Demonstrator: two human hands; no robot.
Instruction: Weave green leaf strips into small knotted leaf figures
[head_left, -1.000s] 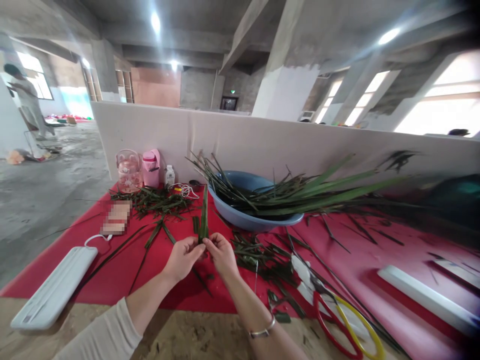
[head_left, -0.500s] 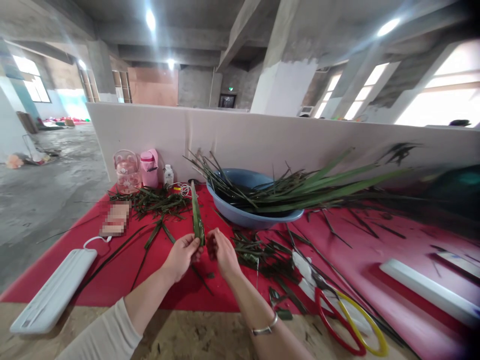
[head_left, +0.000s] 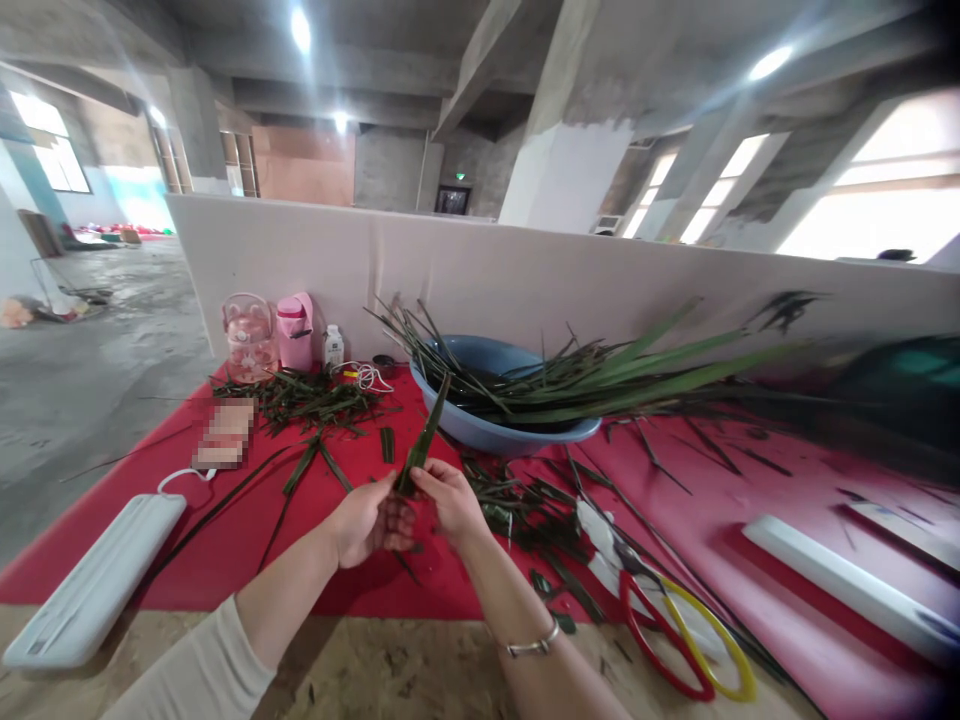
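Observation:
A pointed green leaf strip (head_left: 427,435) stands upright, leaning right, over the red cloth. My right hand (head_left: 451,500) pinches its lower end between thumb and fingers. Just left of it is my left hand (head_left: 371,522), palm toward the leaf, fingers loosely curled and apart; its thumb tip is close to the leaf's base. A short cut leaf piece (head_left: 387,445) lies on the cloth behind my hands. Beyond them stands a blue basin (head_left: 495,437) heaped with long green leaves (head_left: 600,385).
Leaf scraps (head_left: 300,398) lie at left and near my right forearm. Scissors (head_left: 667,630) with red and yellow handles rest at the right front. A white power bank-like bar (head_left: 97,580) is at left, another white bar (head_left: 847,590) at right. Pink bottles (head_left: 295,335) stand by the white partition (head_left: 300,250).
The leaf strip has passed from my left hand to my right and now tilts right. My left fingers have loosened. A short leaf piece now shows on the cloth behind.

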